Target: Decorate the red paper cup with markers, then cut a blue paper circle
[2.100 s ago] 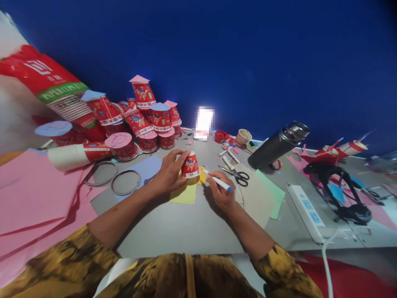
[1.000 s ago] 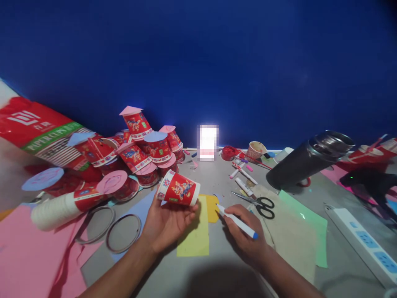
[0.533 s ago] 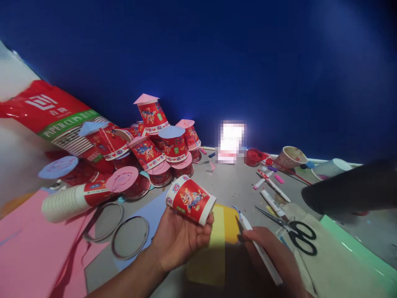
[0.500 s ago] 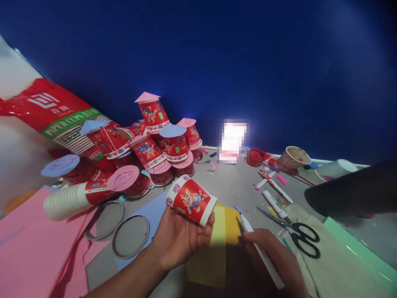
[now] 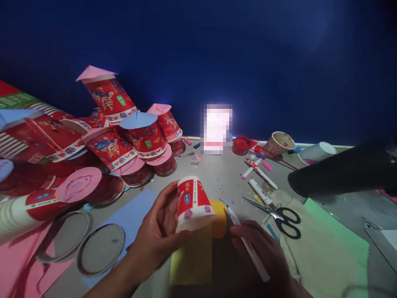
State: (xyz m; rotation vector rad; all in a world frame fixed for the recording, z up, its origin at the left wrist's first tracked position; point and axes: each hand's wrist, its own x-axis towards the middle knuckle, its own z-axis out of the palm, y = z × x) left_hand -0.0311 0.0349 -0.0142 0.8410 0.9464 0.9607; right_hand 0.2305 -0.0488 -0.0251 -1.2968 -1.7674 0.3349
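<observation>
My left hand point(image 5: 155, 236) is closed round a red-and-white paper cup point(image 5: 194, 198), its fingers behind and its thumb low at the front. The cup is held with its flower-banded end down, above a yellow paper point(image 5: 192, 260). In my right hand point(image 5: 263, 246) is a slim white marker point(image 5: 246, 240), gripped like a pen. Its dark tip points up and left, to the right of the cup and apart from it. An orange-yellow paper point(image 5: 220, 219) shows between cup and marker.
At left, several red cups point(image 5: 108, 99) with pink or blue paper tops are piled up. Two tape rolls point(image 5: 81, 248) lie on coloured paper. Black-handled scissors point(image 5: 283, 221), a beige cloth point(image 5: 331, 248), loose markers point(image 5: 260, 192) and a dark cylinder point(image 5: 335, 165) are at right. A bright blurred screen point(image 5: 217, 128) stands behind.
My left hand has turned the cup, so a side with printed lettering faces me and its flower band is now at the bottom. The camera view has shifted. The marker stays in my right hand.
</observation>
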